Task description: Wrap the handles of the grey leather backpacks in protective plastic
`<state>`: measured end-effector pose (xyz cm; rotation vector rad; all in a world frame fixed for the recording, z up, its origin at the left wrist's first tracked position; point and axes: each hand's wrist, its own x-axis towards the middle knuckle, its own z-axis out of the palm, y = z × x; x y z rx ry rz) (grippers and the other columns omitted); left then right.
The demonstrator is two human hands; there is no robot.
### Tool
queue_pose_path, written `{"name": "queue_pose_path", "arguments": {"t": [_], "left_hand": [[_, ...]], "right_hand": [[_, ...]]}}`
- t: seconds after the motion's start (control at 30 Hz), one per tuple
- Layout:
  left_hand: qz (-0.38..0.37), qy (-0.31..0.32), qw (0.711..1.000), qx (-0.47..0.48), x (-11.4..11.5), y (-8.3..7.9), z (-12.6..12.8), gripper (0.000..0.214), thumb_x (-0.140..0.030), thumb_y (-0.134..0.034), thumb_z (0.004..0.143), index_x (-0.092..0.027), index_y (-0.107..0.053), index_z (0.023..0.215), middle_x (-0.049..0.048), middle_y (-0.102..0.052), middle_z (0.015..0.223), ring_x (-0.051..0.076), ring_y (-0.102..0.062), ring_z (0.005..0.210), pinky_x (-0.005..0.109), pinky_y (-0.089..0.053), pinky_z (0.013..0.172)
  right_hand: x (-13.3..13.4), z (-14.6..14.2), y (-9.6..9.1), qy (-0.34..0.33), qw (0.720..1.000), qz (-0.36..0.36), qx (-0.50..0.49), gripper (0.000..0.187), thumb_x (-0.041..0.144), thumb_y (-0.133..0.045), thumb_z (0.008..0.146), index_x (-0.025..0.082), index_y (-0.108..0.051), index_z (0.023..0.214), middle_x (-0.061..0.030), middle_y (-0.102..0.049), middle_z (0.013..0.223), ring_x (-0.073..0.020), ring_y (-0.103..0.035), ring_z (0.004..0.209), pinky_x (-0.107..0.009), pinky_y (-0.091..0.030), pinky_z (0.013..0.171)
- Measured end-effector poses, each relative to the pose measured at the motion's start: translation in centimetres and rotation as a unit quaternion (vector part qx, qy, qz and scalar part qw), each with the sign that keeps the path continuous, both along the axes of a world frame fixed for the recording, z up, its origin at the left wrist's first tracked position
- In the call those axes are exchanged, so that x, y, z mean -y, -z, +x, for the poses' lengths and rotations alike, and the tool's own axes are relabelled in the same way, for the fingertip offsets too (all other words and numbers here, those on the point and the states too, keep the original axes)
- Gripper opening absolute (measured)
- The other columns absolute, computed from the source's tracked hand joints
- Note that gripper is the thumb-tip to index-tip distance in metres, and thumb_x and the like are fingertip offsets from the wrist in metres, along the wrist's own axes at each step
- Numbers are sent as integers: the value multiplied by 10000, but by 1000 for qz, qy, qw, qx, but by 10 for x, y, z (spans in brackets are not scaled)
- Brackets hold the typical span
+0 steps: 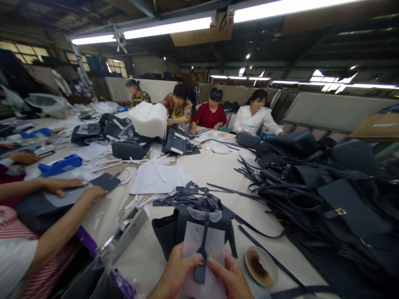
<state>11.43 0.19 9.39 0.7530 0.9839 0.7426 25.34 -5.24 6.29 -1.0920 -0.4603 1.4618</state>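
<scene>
Strap point(200, 275) lies over a translucent sheet point(215, 241) in front of the dark bag point(181, 224); the left hand point(177, 268) pinches both, the right hand point(232, 277) grips the sheet. An outward knock could tip the nearby saucer point(274, 270), splashing brown liquid point(259, 266).

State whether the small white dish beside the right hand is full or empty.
Neither: the dish is partly filled. A dark brown substance covers some of its inside, leaving pale surface bare.

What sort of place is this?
Probably a bag workshop: dark bags lie heaped on the right, loose straps lie on the large table, and several people are gathered around it.
</scene>
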Motion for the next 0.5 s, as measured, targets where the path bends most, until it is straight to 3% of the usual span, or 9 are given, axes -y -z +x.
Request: {"name": "queue_pose_path", "arguments": {"t": [0.13, 0.27, 0.4, 0.5], "left_hand": [[-24, -33, 999, -11, -2, 7, -1, 442, -260, -815, 489, -85, -714, 882, 47, -705, 694, 180, -605, 657, 275, -457, 642], [-34, -22, 999, 34, -1, 12, -3, 439, -271, -836, 495, -87, -719, 876, 46, -696, 699, 167, -593, 633, 268, -441, 620], [-54, -15, 997, 55, 1, 14, -6, 468, -297, -859, 491, -97, -717, 890, 43, -692, 707, 171, -599, 635, 267, -444, 608], [-43, -16, 998, 45, 0, 15, -9, 472, -307, -863, 491, -91, -723, 887, 39, -690, 695, 162, -593, 630, 259, -445, 609]], "right_hand": [[2, -2, 5, 25, 999, 27, -38, 362, 445, -854, 607, 173, -711, 800, -25, -729, 685, -168, -670, 625, -260, -528, 613], [-2, 3, 6, 15, 990, -19, -142, 470, 621, -736, 673, 168, -716, 796, -45, -715, 623, -149, -629, 484, -240, -478, 458], [-11, -3, -1, 14, 995, -42, -91, 311, 321, -891, 556, 157, -732, 766, -47, -723, 596, -223, -680, 560, -316, -528, 550], [-17, -13, -9, -14, 996, -39, -84, 261, 312, -859, 600, 149, -737, 763, -66, -735, 629, -255, -694, 615, -349, -537, 583]]}}
